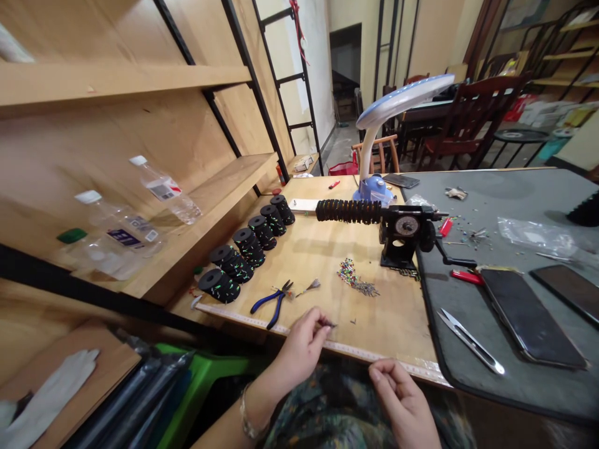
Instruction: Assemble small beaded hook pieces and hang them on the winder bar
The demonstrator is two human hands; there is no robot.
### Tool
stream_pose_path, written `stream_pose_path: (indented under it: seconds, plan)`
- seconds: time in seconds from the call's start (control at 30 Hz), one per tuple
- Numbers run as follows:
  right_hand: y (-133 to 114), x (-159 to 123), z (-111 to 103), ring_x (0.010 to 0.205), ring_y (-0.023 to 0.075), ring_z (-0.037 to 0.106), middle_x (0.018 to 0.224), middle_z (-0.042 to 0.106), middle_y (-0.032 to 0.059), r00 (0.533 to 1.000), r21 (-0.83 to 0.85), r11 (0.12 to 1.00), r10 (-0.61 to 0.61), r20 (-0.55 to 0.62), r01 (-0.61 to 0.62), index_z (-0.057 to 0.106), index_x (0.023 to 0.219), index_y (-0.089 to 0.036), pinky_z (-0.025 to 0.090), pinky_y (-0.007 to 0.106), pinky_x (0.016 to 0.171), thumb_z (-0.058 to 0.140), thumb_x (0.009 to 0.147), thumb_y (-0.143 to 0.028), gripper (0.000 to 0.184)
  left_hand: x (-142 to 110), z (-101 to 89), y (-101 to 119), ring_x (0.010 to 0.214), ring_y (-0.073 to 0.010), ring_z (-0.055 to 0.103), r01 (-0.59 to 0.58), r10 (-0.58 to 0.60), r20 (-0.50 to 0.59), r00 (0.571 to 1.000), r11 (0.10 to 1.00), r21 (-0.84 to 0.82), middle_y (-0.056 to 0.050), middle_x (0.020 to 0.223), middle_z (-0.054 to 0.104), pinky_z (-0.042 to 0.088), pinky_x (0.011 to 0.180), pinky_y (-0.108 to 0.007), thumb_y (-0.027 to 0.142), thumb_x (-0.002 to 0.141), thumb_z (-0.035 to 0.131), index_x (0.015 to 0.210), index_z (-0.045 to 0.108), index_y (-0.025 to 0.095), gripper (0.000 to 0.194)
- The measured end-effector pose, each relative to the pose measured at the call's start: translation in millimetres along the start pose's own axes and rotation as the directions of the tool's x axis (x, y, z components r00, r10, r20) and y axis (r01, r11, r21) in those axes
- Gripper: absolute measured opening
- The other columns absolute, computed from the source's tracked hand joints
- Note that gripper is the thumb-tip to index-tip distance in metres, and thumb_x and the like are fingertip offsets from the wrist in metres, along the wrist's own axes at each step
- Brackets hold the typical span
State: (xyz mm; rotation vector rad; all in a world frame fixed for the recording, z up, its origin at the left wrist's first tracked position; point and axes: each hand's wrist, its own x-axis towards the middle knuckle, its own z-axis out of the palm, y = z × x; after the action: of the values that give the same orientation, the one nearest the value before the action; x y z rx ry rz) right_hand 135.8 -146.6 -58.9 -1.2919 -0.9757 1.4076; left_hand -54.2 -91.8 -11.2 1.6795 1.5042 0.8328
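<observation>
The left hand (303,342) pinches a tiny, thin dark bit (332,325) over the pale wooden table (304,249), near the blue-handled metal pliers (279,298). The right hand (400,396) is curled up small by the table's front edge, and I cannot tell if it holds anything.

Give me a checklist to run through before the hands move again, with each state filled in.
1. Left hand has a grip: ok, fingertips pinch a small dark piece.
2. Right hand is free: cannot tell; its fingertips are together, but any contents are hidden.
3. Blue-handled pliers are clear of both hands: ok.
4. Silver snips are clear of both hands: ok, lying on the grey mat.
5. Multicoloured small pieces are contained: not ok, loosely heaped.
</observation>
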Motion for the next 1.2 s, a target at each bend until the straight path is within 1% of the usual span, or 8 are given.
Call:
stream_pose_path:
  seconds: [0.1,0.2,0.33,0.5,0.63,0.77,1.0,1.2]
  plan:
    - [0,-4,2,0.050,0.0100,0.034,0.057,0.039,-0.0070,0.998,0.011,0.998,0.059,0.032,-0.059,0.057,0.078,-0.020,0.031,0.021,0.047,0.062,0.077,-0.062,0.043,-24,9.1,-1,0.059,-0.0127,0.055,0.223,-0.178,0.161,0.971,0.918,-0.329,-0.001,0.074,0.060,0.041,0.052,-0.024,0.032,0.087,0.050,0.082,0.048,0.018,0.014]
    - [2,-6,6,0.044,0.0081,0.023,0.052,0.027,-0.0107,0.992,0.055,0.992,0.114,0.059,-0.118,0.053,0.080,-0.021,0.019,0.019,0.040,0.059,0.078,-0.064,0.044,-42,23.9,-6,0.049,-0.0103,0.051,0.383,-0.276,0.276,0.920,0.781,-0.494,0.002,0.066,0.057,0.036,0.043,-0.021,0.044,0.080,0.059,0.081,0.044,0.019,0.029]
    - [9,-6,10,0.042,0.0068,0.019,0.049,0.025,-0.0121,0.988,0.088,0.987,0.123,0.098,-0.132,0.050,0.077,-0.021,0.014,0.018,0.038,0.061,0.076,-0.065,0.045,-56,40.1,-14,0.049,-0.0074,0.045,0.412,-0.293,0.293,0.910,0.716,-0.564,0.004,0.060,0.053,0.033,0.048,-0.020,0.043,0.079,0.064,0.079,0.045,0.018,0.032]
    - [10,-7,12,0.043,0.0073,0.022,0.049,0.027,-0.0118,0.989,0.064,0.990,0.122,0.086,-0.128,0.051,0.075,-0.021,0.017,0.018,0.039,0.062,0.074,-0.066,0.046,-64,46.4,-16,0.052,-0.0071,0.039,0.394,-0.243,0.310,0.919,0.607,-0.690,0.007,0.060,0.045,0.028,0.051,-0.020,0.040,0.078,0.068,0.078,0.045,0.018,0.032]
    - [10,-7,13,0.046,0.0081,0.029,0.053,0.035,-0.0094,0.995,0.037,0.996,0.081,0.066,-0.084,0.054,0.073,-0.020,0.027,0.019,0.044,0.064,0.073,-0.064,0.046,-64,46.2,-13,0.056,-0.0082,0.037,0.370,-0.253,0.270,0.929,0.667,-0.647,0.007,0.062,0.041,0.029,0.054,-0.021,0.041,0.072,0.075,0.081,0.052,0.017,0.034]
    - [14,-8,13,0.052,0.0103,0.041,0.061,0.048,-0.0047,0.997,-0.023,1.000,0.008,0.079,-0.006,0.057,0.075,-0.018,0.036,0.021,0.050,0.063,0.078,-0.058,0.040,-59,47.8,-8,0.052,-0.0082,0.032,0.394,-0.314,0.240,0.919,0.692,-0.605,0.008,0.058,0.039,0.026,0.051,-0.021,0.044,0.074,0.070,0.084,0.058,0.016,0.032]
    - [16,-10,5,0.055,0.0133,0.048,0.062,0.055,-0.0020,0.985,-0.232,0.968,-0.055,0.166,0.093,0.063,0.076,-0.018,0.039,0.023,0.052,0.058,0.083,-0.051,0.034,-52,41.8,2,0.055,-0.0106,0.040,0.297,-0.268,0.128,0.955,0.861,-0.413,0.004,0.056,0.047,0.033,0.055,-0.022,0.036,0.078,0.063,0.067,0.059,0.016,0.023]
    - [11,-5,-8,0.062,0.0180,0.061,0.069,0.067,0.0023,0.968,-0.293,0.952,-0.010,0.251,0.086,0.065,0.101,-0.018,0.049,0.026,0.060,0.053,0.089,-0.046,0.033,-55,36.0,3,0.055,-0.0108,0.041,0.235,-0.217,0.093,0.972,0.929,-0.286,0.003,0.058,0.048,0.033,0.054,-0.022,0.029,0.082,0.057,0.069,0.060,0.015,0.019]
